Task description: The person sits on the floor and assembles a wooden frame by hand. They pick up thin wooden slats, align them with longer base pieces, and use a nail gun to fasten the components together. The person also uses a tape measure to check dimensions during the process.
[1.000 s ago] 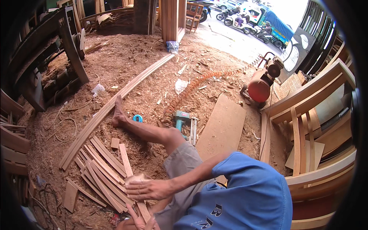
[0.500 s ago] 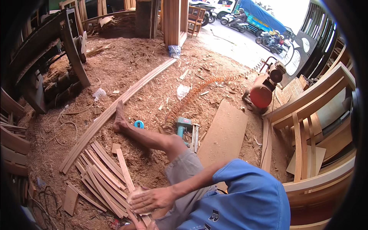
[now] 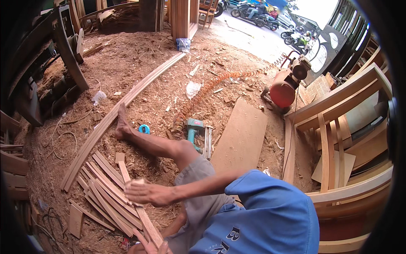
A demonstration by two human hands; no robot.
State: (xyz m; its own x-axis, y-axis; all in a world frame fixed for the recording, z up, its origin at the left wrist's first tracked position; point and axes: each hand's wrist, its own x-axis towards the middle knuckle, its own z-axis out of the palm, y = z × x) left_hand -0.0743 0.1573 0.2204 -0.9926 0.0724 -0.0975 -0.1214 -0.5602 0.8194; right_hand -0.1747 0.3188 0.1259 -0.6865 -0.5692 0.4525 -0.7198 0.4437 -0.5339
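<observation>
A narrow wooden strip (image 3: pixel 147 221) slants from the pile of slats up to my body. My right hand (image 3: pixel 150 194) lies over it, fingers closed around a pale tan pad (image 3: pixel 135 184) that looks like sandpaper, pressed on the strip's upper part. The palm hides most of the pad. Low in the picture, my left hand (image 3: pixel 152 245) grips the strip's near end, with its fingers partly cut off by the lower edge. Beside the strip, several curved wooden slats (image 3: pixel 111 199) lie loosely stacked on the sawdust.
Past my outstretched leg lie long boards (image 3: pixel 122 112), a blue tape measure (image 3: pixel 144 129) and a green nail gun (image 3: pixel 194 129). An orange coiled hose (image 3: pixel 220 79) leads to a red compressor (image 3: pixel 282 94). A flat panel (image 3: pixel 241 135) and wooden frames (image 3: pixel 325 152) are at right.
My right hand has slid with the pad along the strip, away from my body toward its far end. My left hand still holds the near end. The view has shifted slightly.
</observation>
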